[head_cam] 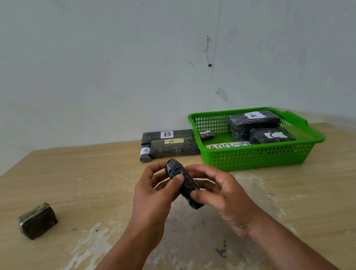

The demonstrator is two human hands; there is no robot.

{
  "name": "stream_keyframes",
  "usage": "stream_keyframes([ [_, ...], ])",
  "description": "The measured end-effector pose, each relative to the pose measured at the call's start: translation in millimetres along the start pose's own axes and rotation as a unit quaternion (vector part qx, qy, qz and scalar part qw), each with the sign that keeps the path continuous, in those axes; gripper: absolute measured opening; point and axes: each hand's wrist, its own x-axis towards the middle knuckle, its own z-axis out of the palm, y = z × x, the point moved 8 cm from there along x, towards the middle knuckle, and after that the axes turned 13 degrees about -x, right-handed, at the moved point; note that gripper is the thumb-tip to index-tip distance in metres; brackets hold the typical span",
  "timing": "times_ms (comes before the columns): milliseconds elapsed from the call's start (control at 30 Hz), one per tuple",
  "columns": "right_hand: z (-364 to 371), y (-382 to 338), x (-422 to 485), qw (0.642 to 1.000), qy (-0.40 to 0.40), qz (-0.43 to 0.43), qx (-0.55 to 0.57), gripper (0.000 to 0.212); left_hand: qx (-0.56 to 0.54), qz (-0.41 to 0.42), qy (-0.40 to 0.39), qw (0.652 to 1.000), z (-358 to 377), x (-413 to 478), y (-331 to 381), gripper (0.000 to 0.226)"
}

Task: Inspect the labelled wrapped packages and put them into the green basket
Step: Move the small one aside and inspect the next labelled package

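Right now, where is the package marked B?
Head view: the B package lies far back on the table, left of the green basket, behind the yellow-labelled package.

Plain indoor room, kind unclear: worn wood-grain bench [65,171] is sitting against a bare, scuffed pale wall [95,55], its surface peeling.

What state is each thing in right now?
Small package: held above the table by both hands, no label showing.
Left hand: gripping it.
Right hand: gripping it.
Basket: on the table, holds packages and a lettered sheet.
Lone package: lying on the table, left, untouched.
Pile: three labelled packages by the basket, outside it.
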Motion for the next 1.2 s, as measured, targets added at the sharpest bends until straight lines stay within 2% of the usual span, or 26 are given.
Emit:
stream_keyframes([
  [267, 4, 5, 1, 1.0, -0.013, -0.006, -0.023, 0.059, -0.013, -0.003, 0.005, 1.0, -1, 1, 1, 0.03],
  [433, 0, 5, 3, 0.996, 0.01, -0.03, -0.086, 0.07, -0.005, 0.01, -0.011, 1.0, 4, -2, 5, 0.017],
  [500, 0, 4, 3, 0.996, 0.013, -0.038, -0.083, 0.066, 0.006, 0.022, -0.008, 1.0, 5, -2, 8, 0.019],
  [600, -1, -2, 2, 0.998, 0.027, -0.043, -0.042, 0.045, 0.01, 0.027, -0.019, 0.999, 7, -3, 11, 0.03],
  [667, -4, -5, 2, 0.997, 0.055, -0.036, -0.026, 0.032, 0.015, 0.026, -0.027, 0.999, 8, -5, 12, 0.032],
  [800, -14, -4, 2, 0.993, 0.117, -0.015, -0.022, 0.019, 0.027, 0.013, -0.035, 0.999, 13, -8, 7, 0.029],
  [900, -16, -8, 0, 0.99, 0.132, -0.024, -0.045, 0.025, 0.038, 0.009, -0.058, 0.998, 18, -12, 5, 0.024],
  [967, -17, -10, 0, 0.989, 0.135, -0.028, -0.052, 0.022, 0.036, 0.009, -0.065, 0.997, 19, -13, 4, 0.019],
  [1033, -15, -10, 0, 0.989, 0.131, -0.031, -0.057, 0.017, 0.045, 0.017, -0.059, 0.997, 18, -12, 5, 0.017],
  [1200, -13, -8, -1, 0.992, 0.116, -0.021, -0.034, 0.023, 0.067, 0.035, -0.05, 0.996, 16, -12, 7, 0.016],
])
